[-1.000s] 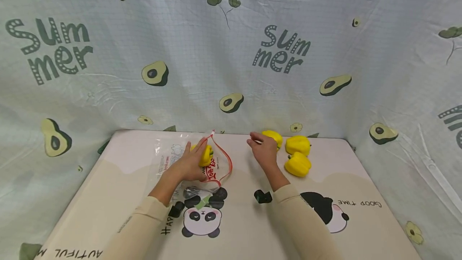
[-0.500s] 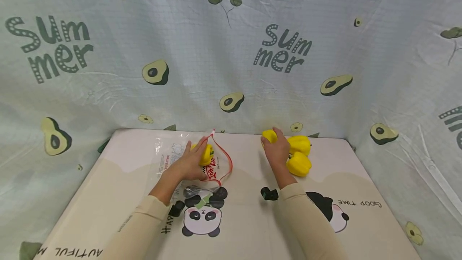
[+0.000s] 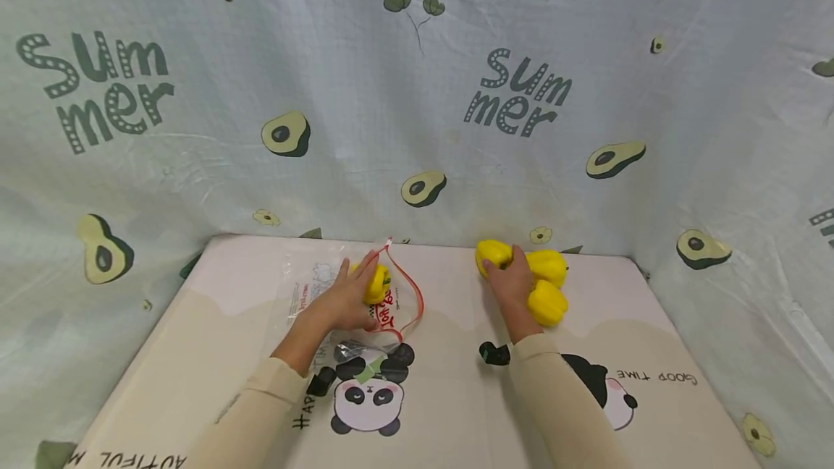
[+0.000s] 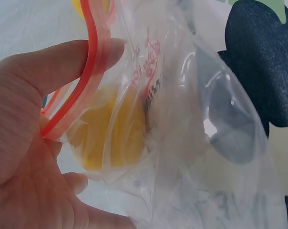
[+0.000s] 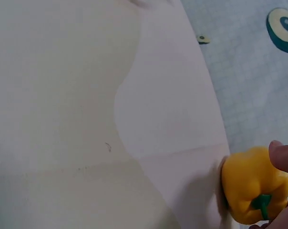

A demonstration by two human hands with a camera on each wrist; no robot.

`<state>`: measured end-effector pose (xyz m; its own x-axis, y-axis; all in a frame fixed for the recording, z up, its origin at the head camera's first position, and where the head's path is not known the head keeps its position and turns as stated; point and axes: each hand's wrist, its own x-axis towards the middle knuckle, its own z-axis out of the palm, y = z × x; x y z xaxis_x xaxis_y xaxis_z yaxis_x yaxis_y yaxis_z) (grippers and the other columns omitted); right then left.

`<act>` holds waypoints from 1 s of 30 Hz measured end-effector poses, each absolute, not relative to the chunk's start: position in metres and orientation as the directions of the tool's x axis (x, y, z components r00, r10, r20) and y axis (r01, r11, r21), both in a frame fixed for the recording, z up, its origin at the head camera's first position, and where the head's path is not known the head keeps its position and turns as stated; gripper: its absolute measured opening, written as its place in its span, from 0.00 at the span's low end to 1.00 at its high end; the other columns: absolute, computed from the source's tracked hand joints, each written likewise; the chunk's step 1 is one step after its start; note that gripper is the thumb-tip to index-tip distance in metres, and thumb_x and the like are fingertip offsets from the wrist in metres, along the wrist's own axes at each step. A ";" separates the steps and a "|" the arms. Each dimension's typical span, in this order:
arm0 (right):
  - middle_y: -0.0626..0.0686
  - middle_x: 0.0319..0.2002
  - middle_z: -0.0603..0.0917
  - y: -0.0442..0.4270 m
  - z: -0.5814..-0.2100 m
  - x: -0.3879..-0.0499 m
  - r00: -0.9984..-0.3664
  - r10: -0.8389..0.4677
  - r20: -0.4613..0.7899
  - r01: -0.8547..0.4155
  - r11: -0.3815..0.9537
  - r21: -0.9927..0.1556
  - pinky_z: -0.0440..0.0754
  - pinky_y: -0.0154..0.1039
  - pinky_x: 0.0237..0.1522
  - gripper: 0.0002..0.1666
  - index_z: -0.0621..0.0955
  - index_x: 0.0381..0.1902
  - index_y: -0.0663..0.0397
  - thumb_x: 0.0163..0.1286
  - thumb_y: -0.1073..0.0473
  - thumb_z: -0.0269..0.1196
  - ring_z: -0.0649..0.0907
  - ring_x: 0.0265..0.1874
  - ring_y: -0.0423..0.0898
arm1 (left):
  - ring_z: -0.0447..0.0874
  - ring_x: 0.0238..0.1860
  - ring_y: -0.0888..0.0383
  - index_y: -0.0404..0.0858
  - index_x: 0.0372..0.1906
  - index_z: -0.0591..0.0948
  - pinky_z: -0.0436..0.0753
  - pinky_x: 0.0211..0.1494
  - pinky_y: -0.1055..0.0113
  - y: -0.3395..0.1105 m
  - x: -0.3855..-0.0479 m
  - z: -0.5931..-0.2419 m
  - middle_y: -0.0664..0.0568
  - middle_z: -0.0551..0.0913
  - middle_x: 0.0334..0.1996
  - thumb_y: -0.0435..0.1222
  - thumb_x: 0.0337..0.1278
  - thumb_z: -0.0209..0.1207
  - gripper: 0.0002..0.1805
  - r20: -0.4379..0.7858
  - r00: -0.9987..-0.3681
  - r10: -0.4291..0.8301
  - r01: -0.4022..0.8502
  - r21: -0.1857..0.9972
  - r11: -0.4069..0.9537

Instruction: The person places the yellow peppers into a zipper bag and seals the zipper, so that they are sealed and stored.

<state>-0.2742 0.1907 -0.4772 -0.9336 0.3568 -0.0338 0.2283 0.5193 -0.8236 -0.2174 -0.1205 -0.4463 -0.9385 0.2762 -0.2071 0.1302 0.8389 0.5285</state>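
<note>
A clear plastic bag (image 4: 182, 143) with a red zip edge lies on the table at left, a yellow pepper (image 3: 378, 285) inside it near the mouth. My left hand (image 3: 345, 300) has its fingers spread over the bag's mouth beside that pepper; in the left wrist view the thumb and fingers of the hand (image 4: 34, 105) lie round the red edge. At the table's back, my right hand (image 3: 510, 282) grips another yellow pepper (image 3: 493, 253), whose green stem shows in the right wrist view on the pepper (image 5: 253, 183).
Two more yellow peppers, one behind (image 3: 549, 266) and one in front (image 3: 547, 303), lie just right of my right hand. A printed curtain (image 3: 352, 93) stands along the table's (image 3: 443, 411) back edge and sides.
My right hand has moved right and come down onto the leftmost loose pepper, taking hold of it. The left hand, bag and bagged pepper have stayed in place; the head view has shifted slightly.
</note>
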 end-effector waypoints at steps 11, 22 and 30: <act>0.63 0.80 0.63 0.192 -0.483 -0.276 -0.918 0.397 -0.020 0.242 0.517 -0.821 0.58 0.59 0.83 0.44 0.56 0.82 0.59 0.78 0.54 0.63 0.65 0.78 0.61 | 0.28 0.85 0.33 0.46 0.86 0.43 0.59 0.80 0.31 -0.118 -0.217 -0.445 0.56 0.36 0.88 0.36 0.45 0.79 0.69 -0.205 -0.935 0.290 0.143 0.530 0.836; 0.63 0.78 0.68 0.184 -0.477 -0.274 -0.915 0.402 0.020 0.208 0.515 -0.832 0.62 0.59 0.82 0.43 0.63 0.80 0.58 0.74 0.55 0.67 0.69 0.77 0.61 | 0.29 0.86 0.34 0.47 0.86 0.42 0.63 0.78 0.32 -0.118 -0.219 -0.442 0.55 0.37 0.88 0.36 0.45 0.78 0.70 -0.202 -0.943 0.265 0.126 0.522 0.844; 0.64 0.75 0.73 0.177 -0.473 -0.264 -0.932 0.363 0.003 0.192 0.499 -0.845 0.68 0.56 0.79 0.43 0.66 0.79 0.59 0.71 0.57 0.70 0.74 0.73 0.62 | 0.28 0.86 0.34 0.46 0.86 0.43 0.61 0.79 0.31 -0.119 -0.216 -0.444 0.56 0.36 0.88 0.35 0.45 0.78 0.69 -0.214 -0.940 0.267 0.114 0.539 0.835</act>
<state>-0.2642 0.1768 -0.4735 -0.9317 0.3633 0.0029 0.1918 0.4986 -0.8453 -0.2164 -0.1187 -0.4437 -0.9397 0.2668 -0.2139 0.1143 0.8345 0.5390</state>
